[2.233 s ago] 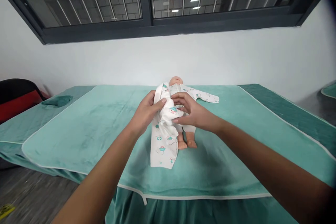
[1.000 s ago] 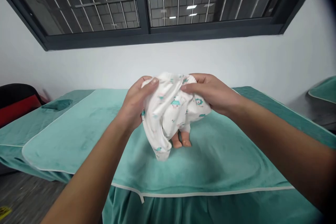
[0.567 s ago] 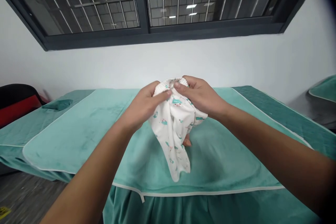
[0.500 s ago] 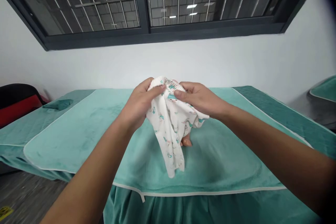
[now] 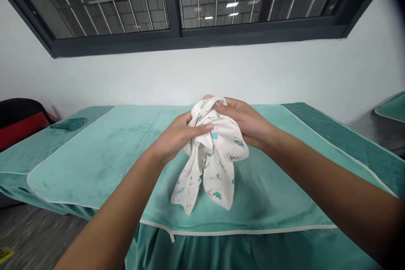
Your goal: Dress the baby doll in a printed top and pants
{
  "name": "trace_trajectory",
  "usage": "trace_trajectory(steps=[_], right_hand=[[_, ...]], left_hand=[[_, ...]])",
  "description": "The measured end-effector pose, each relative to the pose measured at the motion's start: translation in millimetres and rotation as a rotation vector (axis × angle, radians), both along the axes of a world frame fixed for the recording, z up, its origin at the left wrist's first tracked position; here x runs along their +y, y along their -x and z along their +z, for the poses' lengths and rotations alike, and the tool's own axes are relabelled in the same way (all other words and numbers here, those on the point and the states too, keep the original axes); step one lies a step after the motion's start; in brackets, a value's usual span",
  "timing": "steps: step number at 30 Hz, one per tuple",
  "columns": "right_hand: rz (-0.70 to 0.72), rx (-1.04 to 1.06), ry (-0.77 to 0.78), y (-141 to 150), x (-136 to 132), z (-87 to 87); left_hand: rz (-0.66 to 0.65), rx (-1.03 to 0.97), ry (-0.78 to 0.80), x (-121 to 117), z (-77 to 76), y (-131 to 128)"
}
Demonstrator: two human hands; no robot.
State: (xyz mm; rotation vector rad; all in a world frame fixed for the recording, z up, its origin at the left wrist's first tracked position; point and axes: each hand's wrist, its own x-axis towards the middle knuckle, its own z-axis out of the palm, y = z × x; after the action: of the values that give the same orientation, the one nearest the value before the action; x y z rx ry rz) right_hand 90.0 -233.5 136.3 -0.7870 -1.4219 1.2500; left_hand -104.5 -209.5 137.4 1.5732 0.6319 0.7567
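A small white baby garment (image 5: 215,164) with teal and pink prints hangs bunched above the teal bed cover (image 5: 95,156). My left hand (image 5: 177,137) grips its upper left part, fingers closed round the cloth. Wrapped over the top right of the bundle, my right hand (image 5: 248,122) is closed on it too. Two loose cloth ends dangle down toward the bed's near edge. The garment and my hands hide the doll behind them; only a sliver of its head (image 5: 208,96) shows above my fingers.
The bed runs left to right against a white wall under a dark barred window (image 5: 177,4). A black and red object (image 5: 19,120) stands at the far left. Another teal-covered bed corner (image 5: 392,109) shows at the right edge. Grey floor lies below left.
The garment, lifted off the doll, has been gathered tighter between both hands. Its hanging part now splits into two ends and covers the doll's feet, which showed a moment ago.
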Motion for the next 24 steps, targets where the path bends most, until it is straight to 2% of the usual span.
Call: trace_trajectory(steps=[3,6,8,11,14,16,18,21,24], right_hand=[[0.192,-0.061,0.073,-5.3,2.0,-5.5],[0.363,-0.224,0.098,-13.3,3.7,-7.6],[0.354,-0.289,0.087,-15.6,4.1,-8.5],[0.205,-0.198,0.056,-11.5,4.4,-12.3],[0.081,-0.022,0.034,-3.1,6.2,-17.7],[0.051,0.069,0.018,1.0,7.9,-20.6],[0.054,0.122,0.023,2.1,9.1,-22.7],[0.088,0.112,0.067,-1.9,8.9,-26.4],[0.241,-0.050,0.160,-8.5,6.5,-32.1]], left_hand=[[0.056,-0.159,0.024,-0.2,-3.2,-3.4],[0.081,-0.207,0.075,1.0,-8.3,-6.2],[0.110,-0.240,0.099,3.3,-12.4,-6.9],[0.089,-0.222,0.136,7.8,-18.6,-5.7],[-0.073,-0.059,0.175,11.0,-22.3,-1.7],[-0.202,0.047,0.185,12.2,-22.8,1.8],[-0.247,0.081,0.176,13.2,-23.0,4.4],[-0.142,-0.007,0.162,14.8,-25.8,4.1],[0.011,-0.147,0.142,16.1,-33.3,-2.5]])
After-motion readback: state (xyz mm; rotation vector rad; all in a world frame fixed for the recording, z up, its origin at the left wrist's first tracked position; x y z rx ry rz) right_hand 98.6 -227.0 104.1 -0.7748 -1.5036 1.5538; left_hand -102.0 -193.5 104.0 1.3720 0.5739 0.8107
